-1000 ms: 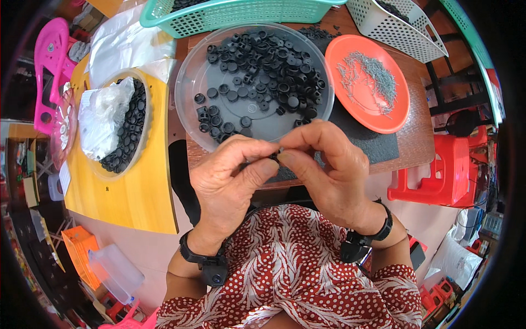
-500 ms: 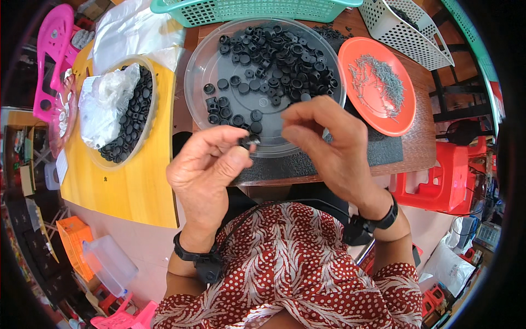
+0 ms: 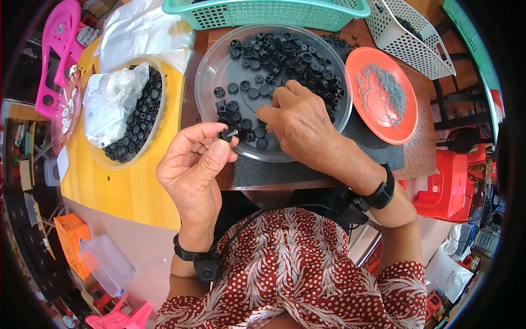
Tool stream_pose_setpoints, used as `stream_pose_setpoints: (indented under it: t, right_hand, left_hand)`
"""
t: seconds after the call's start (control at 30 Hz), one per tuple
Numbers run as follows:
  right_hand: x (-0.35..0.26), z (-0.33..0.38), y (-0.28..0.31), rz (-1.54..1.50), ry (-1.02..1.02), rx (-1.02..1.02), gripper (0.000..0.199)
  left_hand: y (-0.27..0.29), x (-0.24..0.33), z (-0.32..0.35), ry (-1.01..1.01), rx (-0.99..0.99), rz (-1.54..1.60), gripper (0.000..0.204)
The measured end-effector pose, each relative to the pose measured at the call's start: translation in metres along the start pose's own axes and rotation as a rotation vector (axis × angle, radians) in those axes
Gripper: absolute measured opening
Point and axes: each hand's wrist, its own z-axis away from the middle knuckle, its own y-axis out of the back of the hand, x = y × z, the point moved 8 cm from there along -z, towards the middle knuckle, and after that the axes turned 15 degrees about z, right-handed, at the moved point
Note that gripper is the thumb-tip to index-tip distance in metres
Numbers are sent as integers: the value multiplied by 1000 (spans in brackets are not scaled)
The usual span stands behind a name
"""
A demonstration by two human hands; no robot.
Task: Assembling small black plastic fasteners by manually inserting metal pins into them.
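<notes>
1. Head view: the left hand (image 3: 193,167) is raised palm-up over the near edge of the bench (image 3: 137,192), thumb and forefinger closed on a small black cap (image 3: 226,135) with a short metal pin showing at its side.
2. The right hand (image 3: 298,123) reaches into the clear round tray (image 3: 216,71), palm down, its fingers (image 3: 282,101) curled over loose black caps; whether they have hold of one cannot be told.
3. The black caps (image 3: 285,55) lie heaped across the far half of the tray, with a few scattered singly toward its near rim, just beside the held cap.
4. To the right of the tray, an orange plate (image 3: 402,123) carries a spread of small metal pins (image 3: 383,90).
5. To the left, on the yellow part of the bench, a second round bowl (image 3: 155,125) holds more black pieces and a crumpled clear plastic bag (image 3: 112,104).
6. A teal basket (image 3: 263,12) and a white basket (image 3: 411,41) stand along the far edge.
7. Both wrists wear black bands; a red patterned garment fills the foreground.
</notes>
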Motion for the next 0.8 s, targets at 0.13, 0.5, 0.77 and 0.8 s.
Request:
stream_pose_setpoints:
  t: [0.13, 0.5, 0.77, 0.8]
  right_hand:
    - [-2, -1, 10, -24, -13, 49, 10]
    - [-8, 25, 40, -494, -244, 82, 23]
    - [4, 49, 24, -935, -606, 113, 25]
    - [6, 51, 24, -982, -618, 177, 25]
  left_hand:
    - [-2, 0, 1, -19, -15, -44, 22]
    - [-24, -12, 12, 40, -114, -109, 24]
    - [-33, -16, 10, 22, -157, -18, 25]
    - [-34, -17, 10, 36, -154, 21, 25]
